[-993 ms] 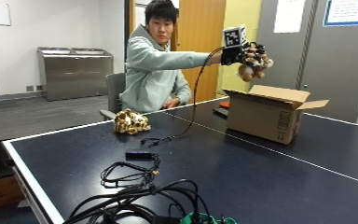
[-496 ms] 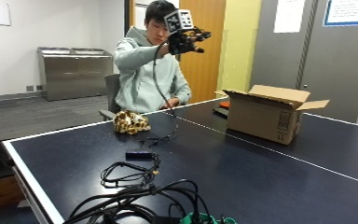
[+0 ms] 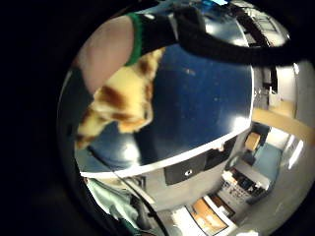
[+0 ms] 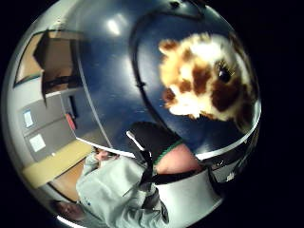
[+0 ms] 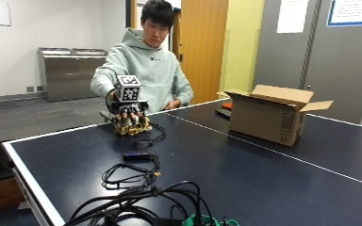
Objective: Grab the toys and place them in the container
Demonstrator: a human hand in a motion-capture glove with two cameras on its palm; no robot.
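Blue table [image 5: 243, 169]: broad, smooth, glossy, white edge line; serves as work surface. 
Cardboard box [image 5: 270, 117]: corrugated brown, flaps splayed open, standing well apart from toy, ready as container. 
Gloved right hand [image 5: 129, 113]: lowered over toy, fingers pointing down around it; whether they have closed on it, cannot tell. 
Plush toy [image 5: 131, 127]: soft, fuzzy, tan with brown patches, sits on table near person's edge, likely next pick.

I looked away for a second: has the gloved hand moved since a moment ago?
Yes. The gloved hand has come down from head height, away from the cardboard box, onto the spotted plush toy on the table.
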